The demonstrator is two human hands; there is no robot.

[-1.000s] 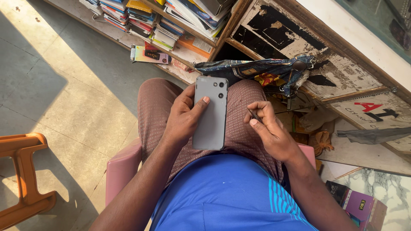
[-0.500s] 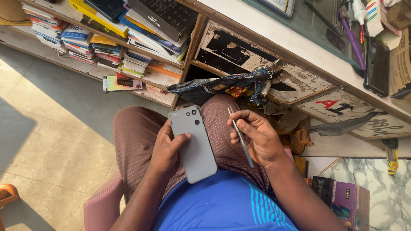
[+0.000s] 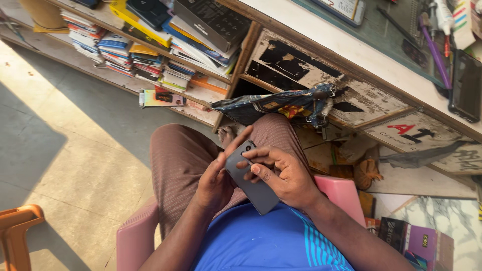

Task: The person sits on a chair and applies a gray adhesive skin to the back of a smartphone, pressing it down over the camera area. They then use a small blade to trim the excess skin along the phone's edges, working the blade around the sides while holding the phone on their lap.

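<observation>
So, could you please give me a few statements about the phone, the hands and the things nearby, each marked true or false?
1. Both hands, left hand and right hand, touch the grey phone. True.
2. The phone lies flat on the floor. False: it is held above the lap.
3. The person sits on a pink chair. True.
4. The shelf is bare. False: stacked books and boxes fill it.

A small phone repair shop, it seemed, worn wooden counter (image 3: 351, 55) with peeling paint, shelves (image 3: 150, 83) crammed with stacked small boxes (image 3: 120, 52), a dark phone (image 3: 466, 88) and tools on the glass top, pink plastic chair (image 3: 341, 193), bare concrete floor (image 3: 65, 150).
</observation>
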